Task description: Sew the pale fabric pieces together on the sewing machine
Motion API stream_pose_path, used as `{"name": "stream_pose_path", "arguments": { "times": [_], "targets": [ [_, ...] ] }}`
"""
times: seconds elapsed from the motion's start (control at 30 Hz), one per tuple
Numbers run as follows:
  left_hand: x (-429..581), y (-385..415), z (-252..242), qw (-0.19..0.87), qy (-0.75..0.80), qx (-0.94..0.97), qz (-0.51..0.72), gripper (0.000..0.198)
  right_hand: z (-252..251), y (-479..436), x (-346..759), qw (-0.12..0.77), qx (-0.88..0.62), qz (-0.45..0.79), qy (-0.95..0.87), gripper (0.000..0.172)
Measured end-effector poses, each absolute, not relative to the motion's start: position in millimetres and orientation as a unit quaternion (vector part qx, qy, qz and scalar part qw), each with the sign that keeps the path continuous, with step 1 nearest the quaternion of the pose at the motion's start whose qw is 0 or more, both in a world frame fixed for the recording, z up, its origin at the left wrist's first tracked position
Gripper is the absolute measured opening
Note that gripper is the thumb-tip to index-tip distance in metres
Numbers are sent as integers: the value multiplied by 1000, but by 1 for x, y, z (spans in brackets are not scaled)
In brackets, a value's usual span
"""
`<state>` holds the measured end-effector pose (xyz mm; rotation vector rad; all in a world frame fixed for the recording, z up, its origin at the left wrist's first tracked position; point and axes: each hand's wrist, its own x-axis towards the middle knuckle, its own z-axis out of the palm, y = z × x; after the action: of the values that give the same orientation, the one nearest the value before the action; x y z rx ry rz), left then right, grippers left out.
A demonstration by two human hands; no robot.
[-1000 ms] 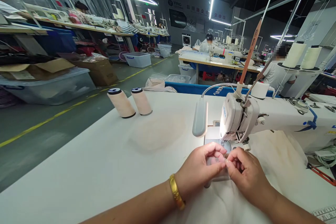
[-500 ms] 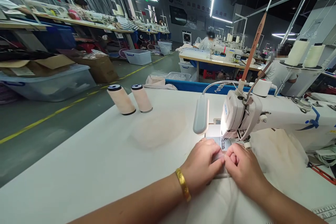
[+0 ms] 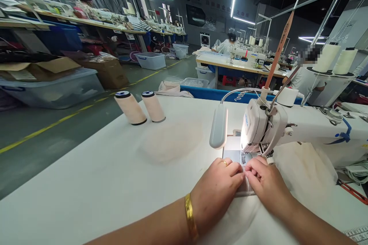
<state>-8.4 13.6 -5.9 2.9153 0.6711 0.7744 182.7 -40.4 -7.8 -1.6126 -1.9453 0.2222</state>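
Note:
My left hand (image 3: 220, 189), with a gold bangle at the wrist and a ring, lies knuckles-up with its fingers curled down onto a pale sheer fabric piece (image 3: 247, 189). My right hand (image 3: 266, 182) pinches the same fabric beside it. Both sets of fingertips meet just in front of the needle and presser foot (image 3: 245, 157) of a white sewing machine (image 3: 287, 128). More cream fabric (image 3: 304, 168) lies under the machine arm to the right.
A grey gooseneck lamp (image 3: 218, 130) hangs left of the machine head. Two pale thread cones (image 3: 140, 107) stand at the far left of the white table (image 3: 100, 183); a sheer round piece (image 3: 172, 141) lies near them. Red-handled scissors (image 3: 352, 191) lie at the right. Other people sew behind.
Both hands have lowered from a raised pinch and slid forward toward the presser foot, pressing the fabric flat on the machine bed.

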Motion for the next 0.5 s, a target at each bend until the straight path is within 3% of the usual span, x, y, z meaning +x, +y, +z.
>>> {"name": "stream_pose_path", "arguments": {
  "times": [0.23, 0.5],
  "targets": [
    [-13, 25, 1, 52, 194, 944, 263, 28, -15, -43, 191, 236, -578, -5, -781, 30],
    [-14, 37, 2, 43, 188, 946, 261, 24, -13, -42, 191, 250, -571, -45, -781, 30]
  ]
}}
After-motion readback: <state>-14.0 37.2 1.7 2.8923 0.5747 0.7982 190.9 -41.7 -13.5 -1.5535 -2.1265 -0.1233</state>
